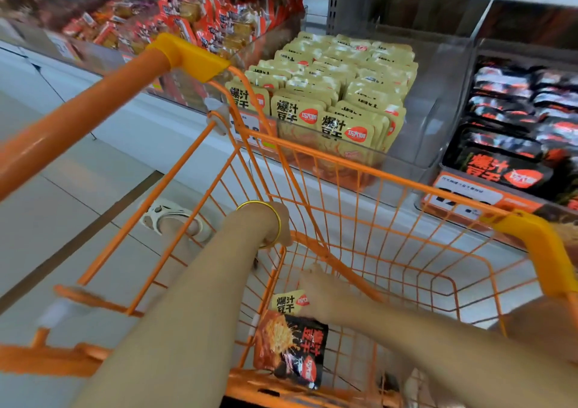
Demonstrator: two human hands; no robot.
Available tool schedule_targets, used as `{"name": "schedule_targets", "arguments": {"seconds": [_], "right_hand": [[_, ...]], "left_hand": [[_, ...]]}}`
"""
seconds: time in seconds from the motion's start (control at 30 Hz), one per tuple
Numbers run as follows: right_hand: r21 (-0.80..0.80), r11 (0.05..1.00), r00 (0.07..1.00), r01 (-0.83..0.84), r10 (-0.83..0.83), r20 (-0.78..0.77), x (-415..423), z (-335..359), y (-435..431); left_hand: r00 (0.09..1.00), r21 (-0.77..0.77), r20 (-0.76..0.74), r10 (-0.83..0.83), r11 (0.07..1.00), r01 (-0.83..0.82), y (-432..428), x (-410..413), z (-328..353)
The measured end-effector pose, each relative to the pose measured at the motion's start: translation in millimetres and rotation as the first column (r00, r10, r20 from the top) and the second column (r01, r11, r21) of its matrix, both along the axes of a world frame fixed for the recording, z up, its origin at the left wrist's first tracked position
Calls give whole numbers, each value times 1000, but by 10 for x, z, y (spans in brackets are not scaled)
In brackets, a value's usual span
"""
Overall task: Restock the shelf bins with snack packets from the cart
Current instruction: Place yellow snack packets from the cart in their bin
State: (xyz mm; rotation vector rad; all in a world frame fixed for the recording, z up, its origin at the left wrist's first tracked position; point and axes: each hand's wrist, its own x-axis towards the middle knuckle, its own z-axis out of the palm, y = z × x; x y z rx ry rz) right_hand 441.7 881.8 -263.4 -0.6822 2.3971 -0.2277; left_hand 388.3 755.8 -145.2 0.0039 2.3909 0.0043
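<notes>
Snack packets (pixel 289 342), two in cart (pixel 391 177): right fingers (pixel 313 280) grasp beige packet (pixel 287 302) beside black packet (pixel 295 356); left hand's (pixel 279 223) fingers hidden.

The scene is brightly and evenly lit from overhead, with only soft, faint shadows on the pale floor (pixel 62 220) at 9 o'clock. White glare streaks the clear bin wall (pixel 438 101) at 2 o'clock. The beige packets (pixel 328 95) at 12 o'clock are sharpest, their print readable. Red packets (pixel 175 23) at 11 o'clock and black packets (pixel 516 120) at 3 o'clock are soft. Motion blur smears the right hand (pixel 325 295) near 6 o'clock. Wide-angle distortion bows the cart handle (pixel 78 107) at 10 o'clock.
</notes>
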Motion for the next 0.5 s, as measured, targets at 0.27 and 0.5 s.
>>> {"name": "schedule_targets", "arguments": {"seconds": [0.27, 0.5], "right_hand": [[-293, 942, 979, 163, -118, 165, -494, 1052, 134], [-789, 528, 879, 314, -477, 31, -729, 2142, 280]], "left_hand": [[925, 364, -255, 283, 914, -179, -32, 5, 284], [612, 743, -568, 549, 662, 97, -275, 11, 820]]}}
